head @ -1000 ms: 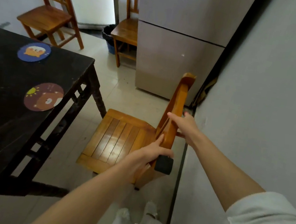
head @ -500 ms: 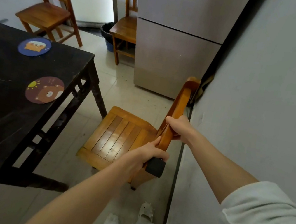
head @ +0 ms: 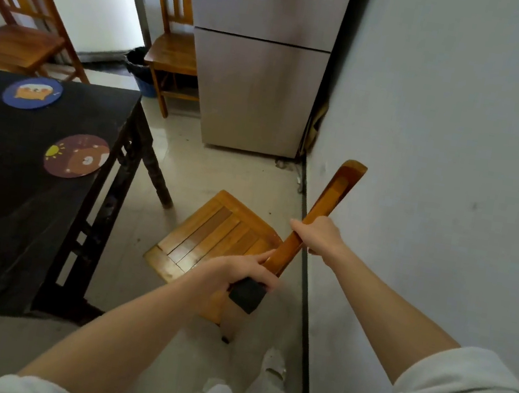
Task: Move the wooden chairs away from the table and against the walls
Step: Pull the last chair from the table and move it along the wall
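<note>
A wooden chair [head: 210, 239] with a slatted seat stands between the black table [head: 14, 191] and the grey wall [head: 461, 160] on the right. Its top rail runs close along that wall. My left hand [head: 239, 273] grips the near end of the rail, just above a black pad. My right hand [head: 316, 236] grips the rail's middle. A second wooden chair [head: 14, 42] stands at the far left against the wall. A third wooden chair [head: 172, 50] stands at the back, beside the fridge.
A tall white fridge [head: 256, 77] fills the back corner by the right wall. A dark bin [head: 138, 72] sits beside the third chair. Two round picture coasters [head: 76, 155] lie on the table. My feet [head: 272, 365] are on the tiled floor below the chair.
The chair has swung toward the right wall, its back rail now nearly touching it. My right hand has closed fully round the rail. My view has shifted right.
</note>
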